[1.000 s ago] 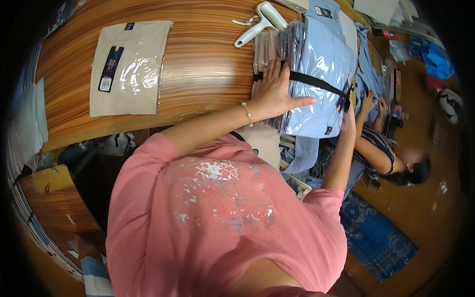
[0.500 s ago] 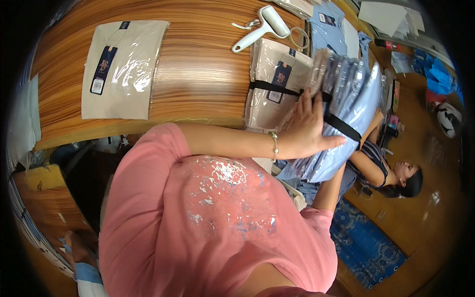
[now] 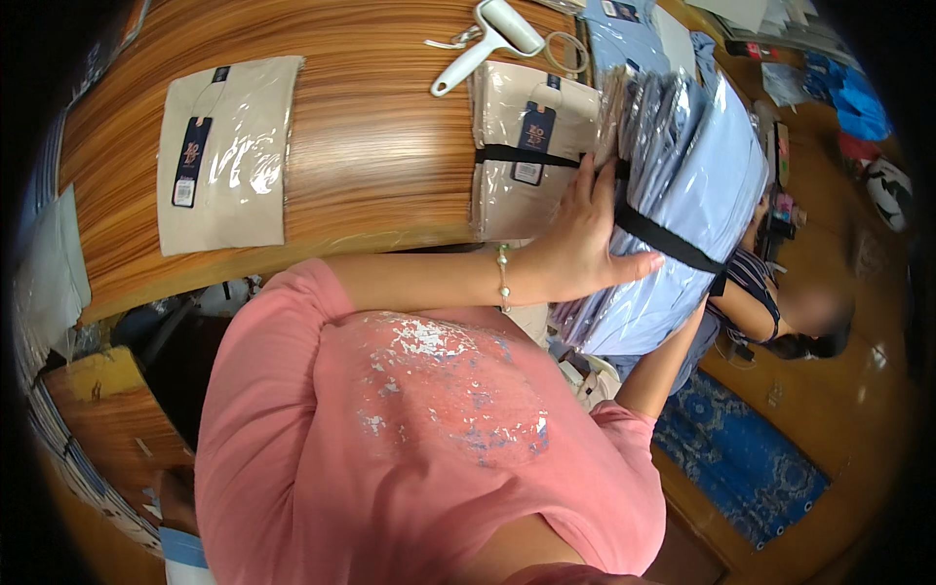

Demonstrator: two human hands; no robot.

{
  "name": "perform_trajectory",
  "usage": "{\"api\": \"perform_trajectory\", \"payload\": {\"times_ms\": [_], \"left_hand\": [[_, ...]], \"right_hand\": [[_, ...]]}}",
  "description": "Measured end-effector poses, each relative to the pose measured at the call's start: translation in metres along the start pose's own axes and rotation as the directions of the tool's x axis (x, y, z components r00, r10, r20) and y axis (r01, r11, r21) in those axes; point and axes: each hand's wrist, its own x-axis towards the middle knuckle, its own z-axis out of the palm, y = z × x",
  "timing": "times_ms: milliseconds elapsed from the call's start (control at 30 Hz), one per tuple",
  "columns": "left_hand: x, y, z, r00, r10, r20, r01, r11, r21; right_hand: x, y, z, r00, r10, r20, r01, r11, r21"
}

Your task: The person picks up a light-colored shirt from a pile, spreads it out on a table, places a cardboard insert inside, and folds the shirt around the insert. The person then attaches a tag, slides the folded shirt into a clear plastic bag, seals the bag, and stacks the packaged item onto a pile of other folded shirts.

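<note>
A thick bundle of folded light-blue garments in clear plastic bags [image 3: 673,156], a few beige ones at its left side, is tilted up off the table's near right end. A black band [image 3: 668,239] runs round it. My left hand [image 3: 575,239] grips its left side, the thumb across the blue front and the fingers along the edge. From the right, my right forearm [image 3: 668,366] reaches behind the bundle, which hides that hand's fingers. Left of the bundle lies a stack of bagged beige garments [image 3: 502,200], banded in black, with a dark tag [image 3: 534,132].
A single bagged beige garment [image 3: 244,185] lies on the wooden table [image 3: 380,146] at left. A white lint roller [image 3: 492,39] and a tape ring [image 3: 565,52] lie behind the stack. More blue garments [image 3: 624,44] lie farther right. Another person [image 3: 751,292] is beyond the bundle.
The bundle has turned slightly, so more of its blue front faces me. My left hand keeps its hold. The whole view has shifted a little.
</note>
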Motion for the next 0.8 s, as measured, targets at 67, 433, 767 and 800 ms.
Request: {"api": "perform_trajectory", "payload": {"times_ms": [67,433,767,800], "left_hand": [[0.002,-0.003,-0.022,1.000,-0.003,-0.010,0.002,1.000,-0.024],[-0.046,0.000,-0.232,0.853,-0.474,-0.219,0.367,0.843,-0.393],[-0.007,-0.044,-0.326,0.776,-0.492,-0.393,0.312,0.843,-0.439],[0.000,-0.051,-0.327,0.781,-0.500,-0.374,0.322,0.836,-0.445]], "right_hand": [[-0.001,0.005,0.018,0.999,0.022,0.039,-0.022,1.000,-0.007],[-0.030,0.033,0.257,0.811,0.184,0.555,-0.168,0.983,-0.080],[0.024,0.025,0.405,0.614,0.150,0.775,-0.022,0.985,-0.174],[0.046,0.032,0.415,0.573,0.186,0.798,-0.037,0.979,-0.202]]}}
